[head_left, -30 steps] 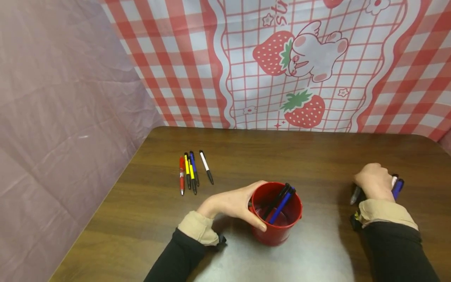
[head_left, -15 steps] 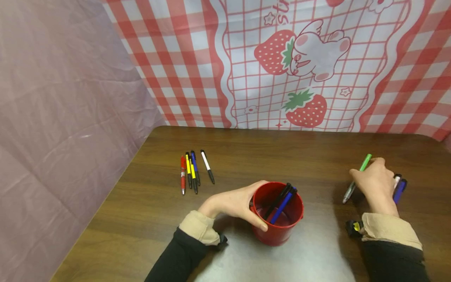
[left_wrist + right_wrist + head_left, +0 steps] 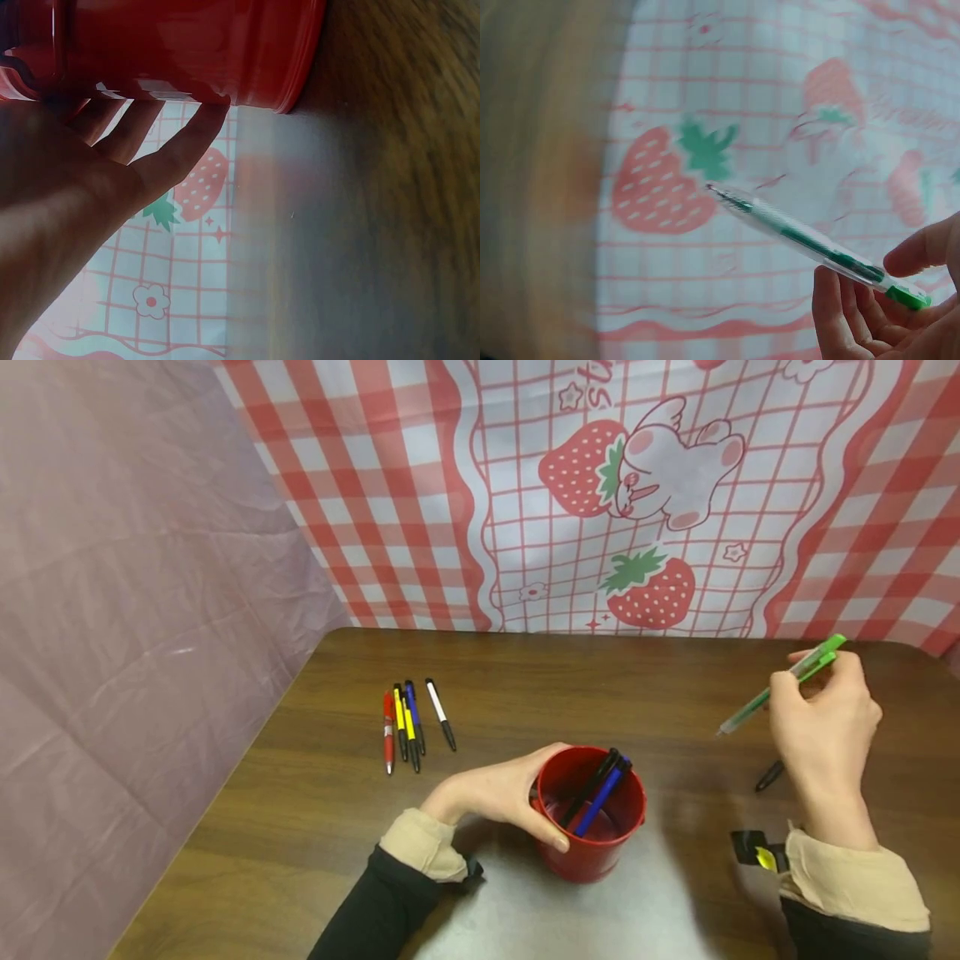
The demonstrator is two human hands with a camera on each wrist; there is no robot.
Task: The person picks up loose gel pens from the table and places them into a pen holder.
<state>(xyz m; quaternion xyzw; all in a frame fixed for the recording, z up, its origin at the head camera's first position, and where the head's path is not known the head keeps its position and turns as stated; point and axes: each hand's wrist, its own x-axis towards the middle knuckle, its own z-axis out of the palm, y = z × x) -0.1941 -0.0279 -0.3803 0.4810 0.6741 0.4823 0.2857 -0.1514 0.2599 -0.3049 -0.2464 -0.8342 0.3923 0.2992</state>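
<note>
My left hand [image 3: 491, 793] grips the side of a red bucket [image 3: 581, 864], which stands upright on the table. In the left wrist view its fingers [image 3: 180, 150] lie along the wall of the bucket. Inside, a blue pen [image 3: 598, 803] and a black pen [image 3: 581, 793] lean against the far right rim. At the right, my right hand [image 3: 828, 727] pinches a clear pen with green ends [image 3: 757, 703] between thumb and fingers, raised above the table. The right wrist view shows the pen's tip [image 3: 709, 186] pointing away from the hand. A dark-tipped pen [image 3: 770, 775] lies partly hidden behind the right wrist.
On the left of the brown wooden table [image 3: 300, 827] lie a red pen [image 3: 388, 735], two yellow pens [image 3: 411, 747], a blue pen [image 3: 415, 718] and a white pen [image 3: 440, 714]. A strawberry-print cloth [image 3: 525, 527] hangs behind the table's far edge.
My right hand has picked the green pen up from the table at the right and raised it, moving up and slightly right. My left hand and the bucket have stayed put.
</note>
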